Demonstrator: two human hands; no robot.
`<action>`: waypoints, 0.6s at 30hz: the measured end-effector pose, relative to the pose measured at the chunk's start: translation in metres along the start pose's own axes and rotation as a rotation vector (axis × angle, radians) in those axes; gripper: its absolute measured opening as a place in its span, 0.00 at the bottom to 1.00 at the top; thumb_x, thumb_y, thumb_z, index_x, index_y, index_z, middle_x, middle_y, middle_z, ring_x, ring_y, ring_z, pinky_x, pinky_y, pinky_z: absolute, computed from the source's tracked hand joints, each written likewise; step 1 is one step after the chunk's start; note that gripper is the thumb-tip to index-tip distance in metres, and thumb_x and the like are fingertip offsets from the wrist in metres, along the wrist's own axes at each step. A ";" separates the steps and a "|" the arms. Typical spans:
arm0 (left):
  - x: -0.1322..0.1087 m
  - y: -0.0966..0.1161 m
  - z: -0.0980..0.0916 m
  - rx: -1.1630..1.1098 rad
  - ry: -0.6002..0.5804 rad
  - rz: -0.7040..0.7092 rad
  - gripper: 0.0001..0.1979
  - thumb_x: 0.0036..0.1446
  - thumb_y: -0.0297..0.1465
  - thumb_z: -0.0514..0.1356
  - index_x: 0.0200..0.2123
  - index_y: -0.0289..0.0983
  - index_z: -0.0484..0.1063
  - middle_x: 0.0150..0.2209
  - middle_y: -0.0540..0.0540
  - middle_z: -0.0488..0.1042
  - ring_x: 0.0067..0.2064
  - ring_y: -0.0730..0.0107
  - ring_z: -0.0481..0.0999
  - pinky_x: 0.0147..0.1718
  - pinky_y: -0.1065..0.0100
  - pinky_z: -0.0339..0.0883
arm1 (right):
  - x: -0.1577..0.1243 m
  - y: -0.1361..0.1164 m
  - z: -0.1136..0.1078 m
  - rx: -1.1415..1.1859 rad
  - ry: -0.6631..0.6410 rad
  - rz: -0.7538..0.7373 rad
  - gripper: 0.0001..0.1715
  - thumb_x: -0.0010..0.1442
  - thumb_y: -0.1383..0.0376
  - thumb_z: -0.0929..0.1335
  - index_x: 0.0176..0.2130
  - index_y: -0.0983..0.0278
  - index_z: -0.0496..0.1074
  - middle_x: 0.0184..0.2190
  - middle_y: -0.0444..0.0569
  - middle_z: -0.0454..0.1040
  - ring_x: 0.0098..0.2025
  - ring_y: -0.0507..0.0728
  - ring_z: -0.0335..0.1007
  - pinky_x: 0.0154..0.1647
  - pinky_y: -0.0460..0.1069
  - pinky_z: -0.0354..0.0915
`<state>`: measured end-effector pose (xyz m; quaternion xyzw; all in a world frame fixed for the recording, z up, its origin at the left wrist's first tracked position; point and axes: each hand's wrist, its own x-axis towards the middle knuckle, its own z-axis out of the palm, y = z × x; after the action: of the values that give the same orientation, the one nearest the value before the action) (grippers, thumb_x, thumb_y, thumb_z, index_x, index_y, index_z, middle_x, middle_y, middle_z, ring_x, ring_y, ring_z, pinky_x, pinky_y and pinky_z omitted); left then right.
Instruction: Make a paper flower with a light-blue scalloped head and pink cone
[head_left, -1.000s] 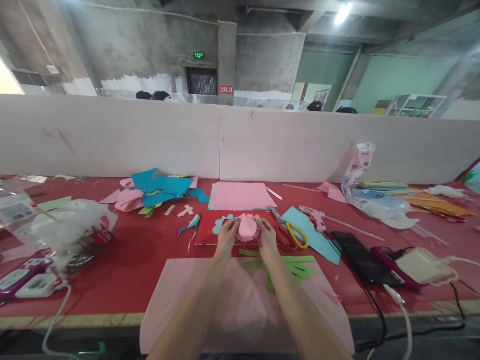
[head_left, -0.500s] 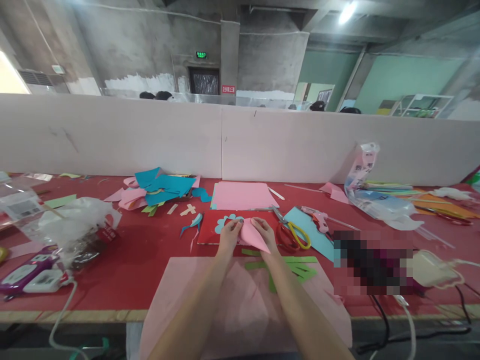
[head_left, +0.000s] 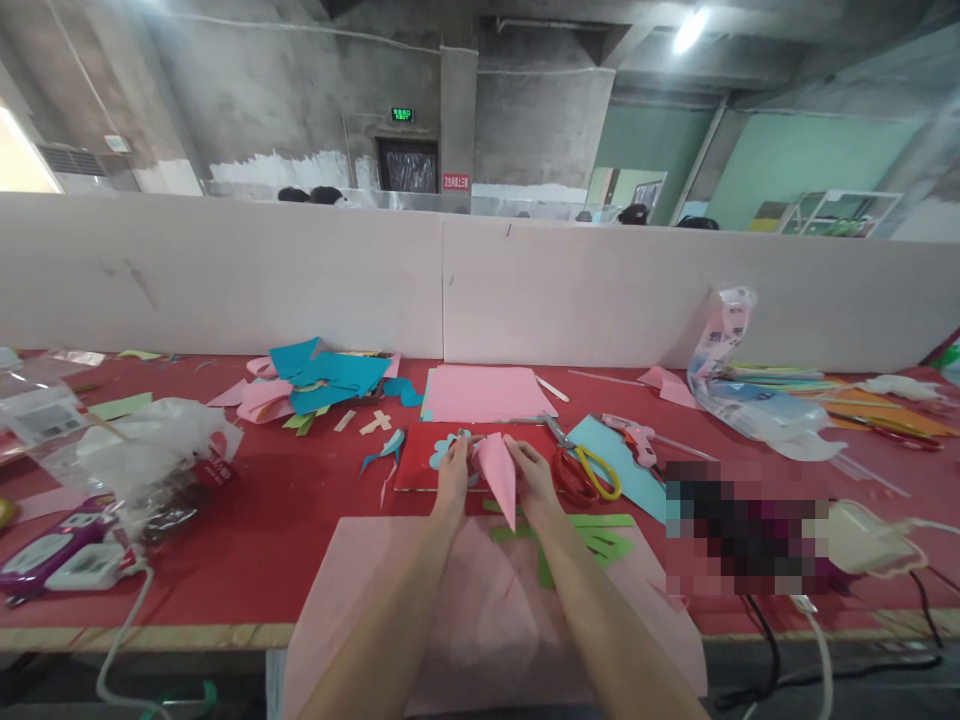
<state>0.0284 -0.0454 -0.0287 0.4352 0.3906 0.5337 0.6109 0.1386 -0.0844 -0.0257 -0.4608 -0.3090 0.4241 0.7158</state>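
A folded pink paper (head_left: 498, 478), pointed at its lower end, hangs between my two hands over a red board (head_left: 420, 468) with a light blue scalloped shape (head_left: 441, 452). My left hand (head_left: 454, 474) is closed on the paper's left edge, and the fingers of my right hand (head_left: 531, 470) grip its upper right side. Just right of the board lie scissors (head_left: 600, 472) with yellow and red handles. Green paper strips (head_left: 600, 538) rest below my right hand on a large pink sheet (head_left: 360, 600).
Pink sheets (head_left: 480, 392) lie behind the board. Blue and pink scraps (head_left: 330, 376) are at the back left, beside a plastic bag (head_left: 142, 450). A pink glue gun (head_left: 637, 440), light blue paper (head_left: 626, 480) and a clear plastic packet (head_left: 780, 415) lie to the right. A white partition (head_left: 315, 280) stands behind.
The pink paper has turned so that its point faces more downward. My left hand has shifted slightly, and my right hand has moved a little to the right.
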 end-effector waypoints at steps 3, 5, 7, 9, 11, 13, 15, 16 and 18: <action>0.000 -0.001 0.004 0.029 -0.024 0.001 0.21 0.42 0.47 0.59 0.31 0.33 0.73 0.25 0.47 0.71 0.26 0.73 0.68 0.25 0.72 0.63 | -0.002 -0.007 0.001 0.069 0.047 0.054 0.17 0.38 0.53 0.72 0.21 0.64 0.69 0.18 0.42 0.68 0.21 0.50 0.60 0.22 0.45 0.55; 0.000 0.000 0.005 0.094 -0.060 0.014 0.19 0.40 0.45 0.61 0.27 0.34 0.73 0.23 0.50 0.70 0.24 0.75 0.67 0.23 0.73 0.61 | -0.004 -0.011 0.003 0.092 0.058 0.077 0.17 0.36 0.54 0.73 0.21 0.65 0.70 0.19 0.43 0.69 0.21 0.51 0.61 0.23 0.46 0.56; -0.001 0.001 0.006 0.143 -0.104 0.033 0.18 0.41 0.45 0.60 0.26 0.35 0.71 0.20 0.52 0.68 0.21 0.77 0.65 0.22 0.74 0.60 | -0.004 -0.013 0.003 0.111 0.065 0.103 0.16 0.35 0.56 0.74 0.20 0.65 0.70 0.19 0.43 0.70 0.22 0.51 0.62 0.24 0.47 0.57; -0.001 0.002 0.005 0.184 -0.113 0.061 0.17 0.43 0.45 0.59 0.23 0.35 0.70 0.18 0.53 0.65 0.20 0.77 0.63 0.21 0.74 0.58 | -0.003 -0.013 0.004 0.129 0.067 0.114 0.16 0.34 0.57 0.74 0.19 0.65 0.69 0.17 0.42 0.69 0.21 0.50 0.61 0.25 0.47 0.58; -0.002 0.003 0.004 0.235 -0.107 0.081 0.17 0.44 0.45 0.57 0.20 0.36 0.67 0.15 0.54 0.63 0.19 0.77 0.62 0.19 0.74 0.56 | -0.001 -0.010 0.003 0.148 0.053 0.111 0.15 0.33 0.58 0.75 0.18 0.65 0.69 0.16 0.41 0.68 0.21 0.50 0.61 0.24 0.47 0.57; -0.003 0.004 0.003 0.282 -0.106 0.086 0.17 0.46 0.44 0.55 0.17 0.36 0.63 0.13 0.54 0.62 0.18 0.77 0.61 0.18 0.75 0.54 | 0.001 -0.009 0.002 0.160 0.038 0.102 0.15 0.32 0.60 0.75 0.18 0.64 0.69 0.16 0.41 0.68 0.21 0.50 0.61 0.24 0.47 0.57; -0.004 0.005 0.002 0.296 -0.112 0.075 0.18 0.46 0.44 0.55 0.16 0.37 0.61 0.12 0.55 0.60 0.17 0.78 0.60 0.18 0.75 0.53 | 0.002 -0.008 0.001 0.144 0.040 0.081 0.14 0.33 0.60 0.74 0.18 0.64 0.69 0.17 0.41 0.68 0.22 0.51 0.61 0.25 0.47 0.57; -0.005 0.005 0.003 0.288 -0.114 0.068 0.18 0.46 0.44 0.55 0.15 0.37 0.60 0.11 0.55 0.60 0.17 0.78 0.60 0.18 0.75 0.53 | 0.002 -0.008 0.000 0.116 0.044 0.061 0.14 0.33 0.59 0.74 0.18 0.64 0.69 0.18 0.42 0.69 0.23 0.51 0.62 0.25 0.47 0.58; -0.005 0.004 0.003 0.236 -0.107 0.047 0.18 0.45 0.44 0.57 0.15 0.37 0.61 0.12 0.55 0.61 0.17 0.77 0.62 0.18 0.75 0.55 | 0.001 -0.009 -0.001 0.039 0.044 0.013 0.14 0.35 0.57 0.73 0.19 0.64 0.70 0.19 0.43 0.70 0.24 0.53 0.64 0.27 0.48 0.59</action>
<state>0.0294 -0.0507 -0.0234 0.5409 0.4072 0.4743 0.5627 0.1429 -0.0857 -0.0180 -0.4578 -0.2818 0.4247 0.7284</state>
